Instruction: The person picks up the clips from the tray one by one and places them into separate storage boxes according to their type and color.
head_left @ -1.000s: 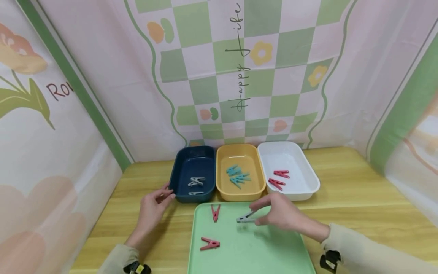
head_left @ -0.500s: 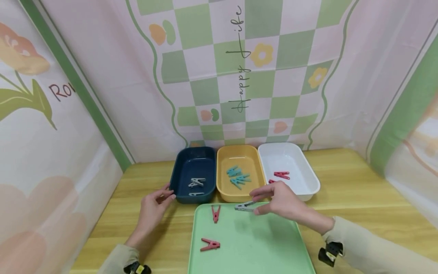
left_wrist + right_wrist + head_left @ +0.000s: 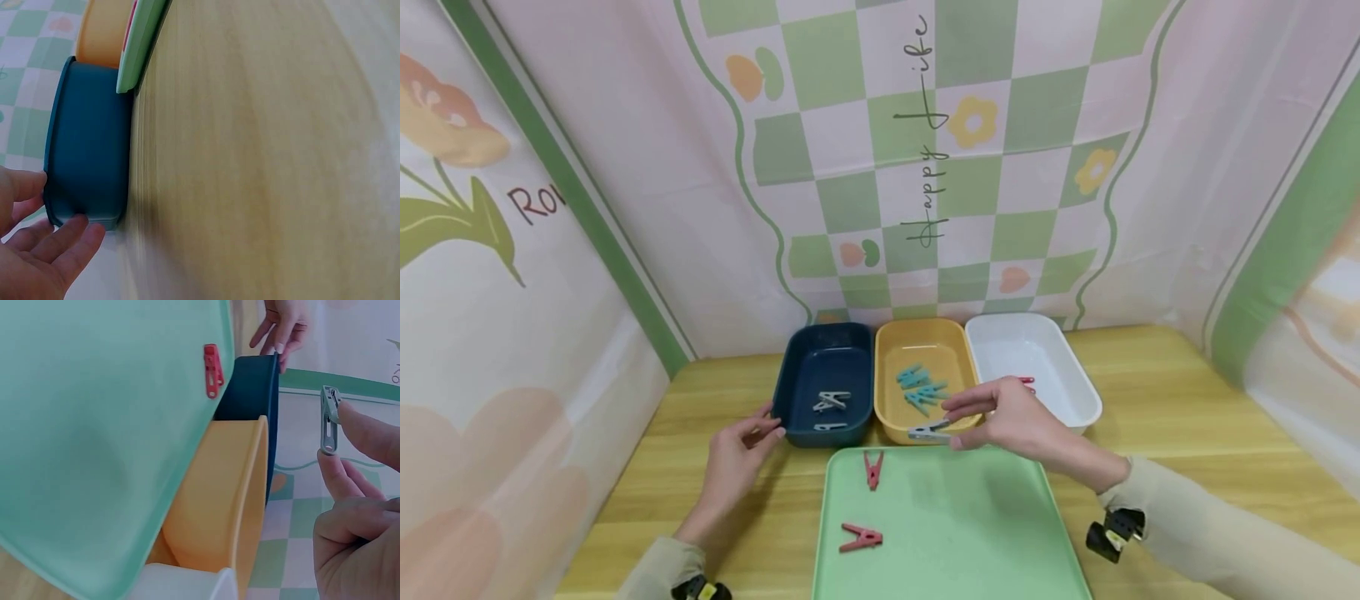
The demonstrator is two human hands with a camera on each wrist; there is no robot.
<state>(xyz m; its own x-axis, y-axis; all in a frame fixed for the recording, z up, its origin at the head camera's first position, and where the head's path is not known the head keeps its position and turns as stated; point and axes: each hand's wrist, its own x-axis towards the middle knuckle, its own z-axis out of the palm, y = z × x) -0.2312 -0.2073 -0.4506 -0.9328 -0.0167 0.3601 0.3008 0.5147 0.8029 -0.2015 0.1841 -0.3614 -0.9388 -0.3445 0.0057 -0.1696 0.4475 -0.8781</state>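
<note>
A grey clothespin (image 3: 929,431) is pinched at one end between the thumb and fingers of my right hand (image 3: 1011,421), just above the front rim of the yellow bin (image 3: 888,422). In the right wrist view, this clothespin (image 3: 329,422) spans from thumb to fingertip. My left hand (image 3: 737,458) touches the near left corner of the dark blue bin (image 3: 805,436), its fingers fairly straight. Inside that bin lie several grey clothespins (image 3: 831,401). Blue-green clothespins (image 3: 917,379) lie in the yellow bin. A red clothespin (image 3: 1027,381) shows in the white bin (image 3: 1086,400), partly hidden by my right hand.
In front of the bins is a green tray (image 3: 962,533) with two red clothespins, one near its far edge (image 3: 873,470) and one nearer (image 3: 861,537). Everything stands on a wooden table (image 3: 1157,433). A patterned curtain (image 3: 970,208) hangs close behind the bins.
My right hand has lifted the grey clothespin from over the green tray and carried it forward to the yellow bin's front rim. My left hand has stayed at the dark blue bin.
</note>
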